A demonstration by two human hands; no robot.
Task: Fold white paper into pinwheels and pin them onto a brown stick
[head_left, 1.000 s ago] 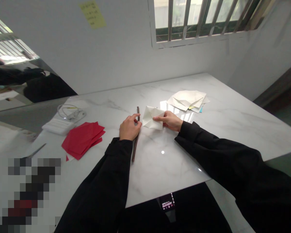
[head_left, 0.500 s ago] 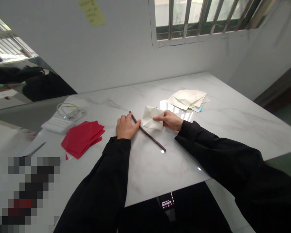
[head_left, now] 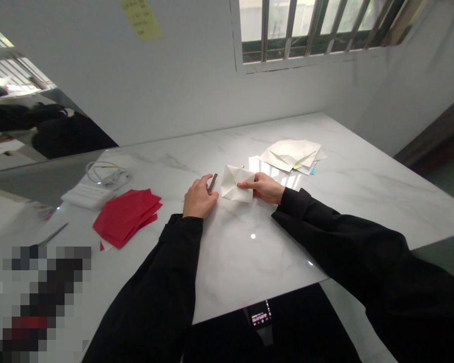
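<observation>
A thin dark brown stick sits between the thumb and fingers of my left hand. Only a short length of it shows past the fingers; the hand hides the rest. Just to its right, my right hand pinches a cream folded paper, like an open envelope, by its right side, thumb on top. Crease lines meet near the paper's middle. The stick's visible end is close to the paper's left edge, apart from it.
Red envelopes lie piled on the left of the white marbled table. A cream paper pile is at the back right. White cables, a white box and a pixelated patch are at left.
The stick lay slanting across the table under my left hand; now that hand grips it and it has swung round, pointing up between the fingers. My right hand and the paper have hardly moved.
</observation>
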